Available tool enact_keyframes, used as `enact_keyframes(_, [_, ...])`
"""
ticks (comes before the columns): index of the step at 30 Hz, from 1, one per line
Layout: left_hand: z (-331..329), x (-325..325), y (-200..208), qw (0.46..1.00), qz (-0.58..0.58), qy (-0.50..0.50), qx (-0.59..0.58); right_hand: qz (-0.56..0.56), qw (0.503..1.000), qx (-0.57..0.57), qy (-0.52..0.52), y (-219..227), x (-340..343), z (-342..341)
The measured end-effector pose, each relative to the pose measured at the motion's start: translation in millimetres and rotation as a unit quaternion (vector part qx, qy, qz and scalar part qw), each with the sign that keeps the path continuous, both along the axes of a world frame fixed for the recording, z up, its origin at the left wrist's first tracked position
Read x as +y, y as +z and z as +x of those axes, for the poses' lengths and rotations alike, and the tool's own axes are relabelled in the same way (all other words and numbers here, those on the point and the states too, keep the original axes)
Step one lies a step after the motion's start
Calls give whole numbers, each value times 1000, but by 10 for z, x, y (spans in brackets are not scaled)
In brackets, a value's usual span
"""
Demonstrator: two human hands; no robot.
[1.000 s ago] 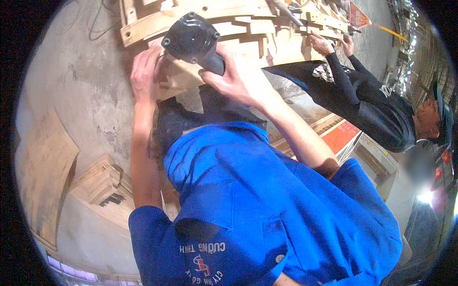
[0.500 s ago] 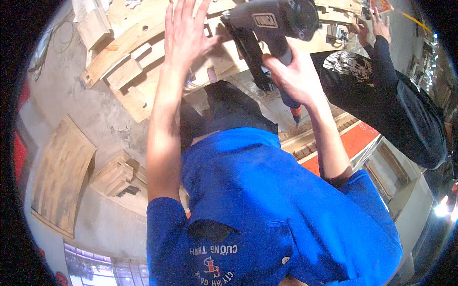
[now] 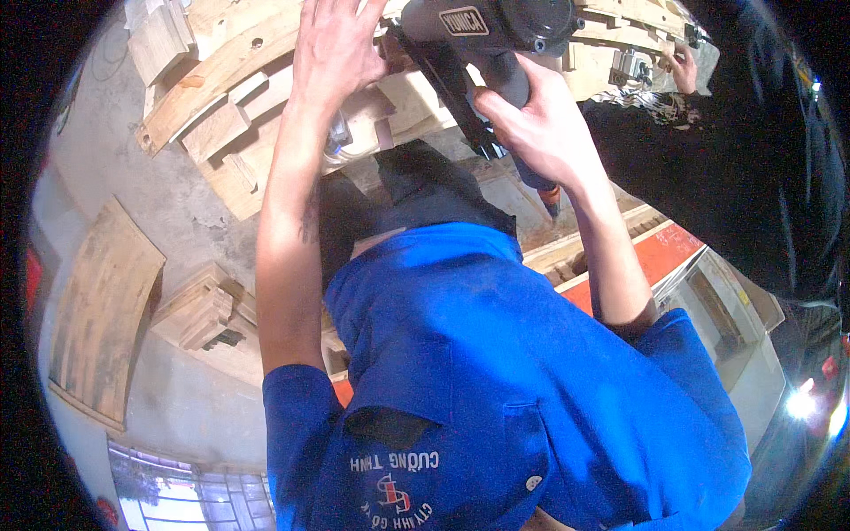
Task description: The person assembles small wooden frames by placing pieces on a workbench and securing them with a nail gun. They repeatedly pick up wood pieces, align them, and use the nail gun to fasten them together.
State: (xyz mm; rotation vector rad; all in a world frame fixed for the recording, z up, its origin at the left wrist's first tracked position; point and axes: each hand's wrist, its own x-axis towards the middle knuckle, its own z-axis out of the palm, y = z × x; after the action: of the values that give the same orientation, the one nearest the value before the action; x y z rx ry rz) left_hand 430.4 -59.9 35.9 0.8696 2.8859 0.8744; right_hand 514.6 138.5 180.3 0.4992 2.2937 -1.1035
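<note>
My right hand is wrapped round the handle of a black nail gun, whose top runs out of the picture. An orange-and-dark hose fitting sticks out of the handle's lower end. Left of the tool, my left hand is spread over the pale wooden pieces on the bench, with its thumb apart; its fingertips reach the upper edge. Wooden strips and blocks lie beside and under that hand. The gun's nose is hard to make out, so I cannot tell whether it touches wood.
A co-worker's hand is at the bench's right end, and dark clothing fills the right side. A wooden panel and stacked wood pieces are at the left. An orange-red beam lies below my right forearm.
Both my hands and the nail gun have shifted slightly up and left in the picture. The co-worker's dark clothing now covers more of the right side, and only one of their hands still shows.
</note>
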Motion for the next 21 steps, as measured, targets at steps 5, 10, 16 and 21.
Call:
enact_keyframes(5, [-2, -24, -40, 999, -38, -13, 20, 4, 1000, 10, 14, 17, -26, -43])
enact_keyframes(10, [-25, -43, -99, 998, -23, -19, 58, 68, 994, -6, 80, 60, -46, -111])
enact_keyframes(16, [7, -68, -35, 1000, -26, -7, 13, -1, 1000, 21, 8, 126, -56, 14])
enact_keyframes(21, [8, -88, 42, 999, -36, -26, -22, -26, 1000, -12, -10, 143, -44, 111])
